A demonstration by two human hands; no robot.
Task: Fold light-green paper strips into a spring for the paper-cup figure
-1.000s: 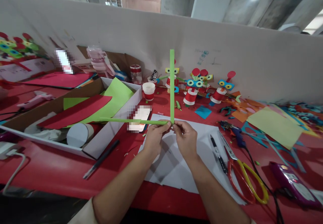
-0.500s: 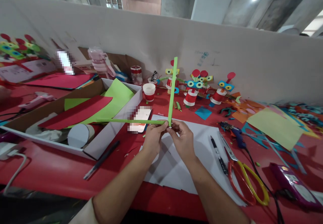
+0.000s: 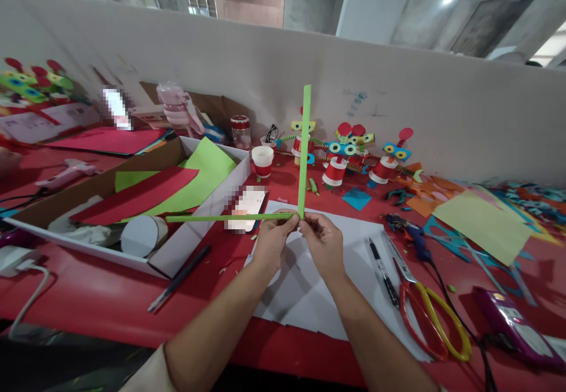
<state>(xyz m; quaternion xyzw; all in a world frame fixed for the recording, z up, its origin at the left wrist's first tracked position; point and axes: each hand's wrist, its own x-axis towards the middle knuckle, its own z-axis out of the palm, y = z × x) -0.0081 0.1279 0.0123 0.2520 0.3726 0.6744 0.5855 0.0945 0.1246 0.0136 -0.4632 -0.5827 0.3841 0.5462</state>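
White box (image 3: 216, 198) is parked at left on the red counter (image 3: 97, 297). Level green strip (image 3: 212, 218) is pinched at its inner end by the left hand (image 3: 271, 240). Upright green strip (image 3: 304, 150) is pinched at its foot by the right hand (image 3: 325, 241), both hands nearly meeting above white paper (image 3: 300, 303). Corner is apparently being lined up for a fold; whether it's joined can't be told. Next: angle should be held square, overlap pressed flat. Scissors (image 3: 411, 279) are laid at right.

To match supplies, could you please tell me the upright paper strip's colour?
The upright paper strip is lime green; head view.
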